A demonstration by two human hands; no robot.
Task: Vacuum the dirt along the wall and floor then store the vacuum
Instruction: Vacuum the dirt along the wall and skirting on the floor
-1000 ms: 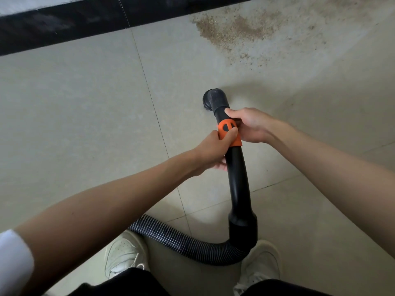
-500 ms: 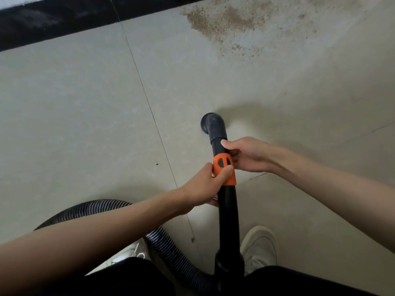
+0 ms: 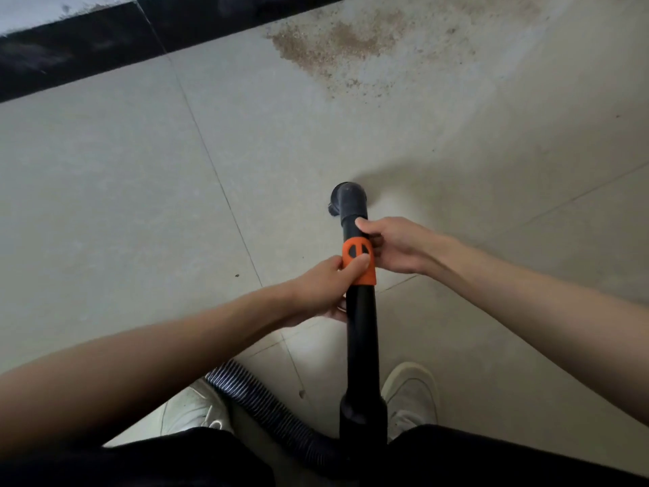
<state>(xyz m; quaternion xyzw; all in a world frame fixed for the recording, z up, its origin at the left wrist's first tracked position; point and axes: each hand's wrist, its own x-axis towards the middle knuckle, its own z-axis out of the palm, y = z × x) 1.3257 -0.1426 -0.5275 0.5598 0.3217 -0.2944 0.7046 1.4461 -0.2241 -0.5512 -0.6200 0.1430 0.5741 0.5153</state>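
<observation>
- Vacuum wand [image 3: 361, 332]: rigid black tube, runs from near centre (between the shoes) out toward mid-floor; nozzle [image 3: 347, 200] at its far end, over or on the floor tiles [image 3: 123, 191] — contact can't be confirmed.
- Grip, left hand [image 3: 325, 293]: fingers wrapped round the tube, thumb pressing the orange collar [image 3: 359, 261].
- Grip, right hand [image 3: 393, 246]: pinches the tube just beyond the collar, thumb on top, fingers curled under.
- Handling (est.): wand is stiff and probably light; smooth plastic may twist in a loose hold. Two-hand hold near the collar looks OK for steering. Collar appears to be a slider or vent w/ dark slots; exact function unclear.
- Hose [image 3: 267, 413]: ribbed, flexible, trails near-left from the wand's cuff. Will likely drag and tug sideways; keep slack, avoid stepping on it.
- Dirt patch [image 3: 330, 43]: sandy brown scatter, far centre-right, next to the black skirting [image 3: 87, 47]. Well apart from the nozzle. Loose grains; should lift easily (est.).
- Not visible: vacuum body, power switch, storage spot. Nozzle opening faces away. Hose cut off under the dark trousers [image 3: 175, 458]. Far-right spread of dirt cut off by the frame's top edge.
- White shoes [image 3: 411, 395] stand either side of the wand.
</observation>
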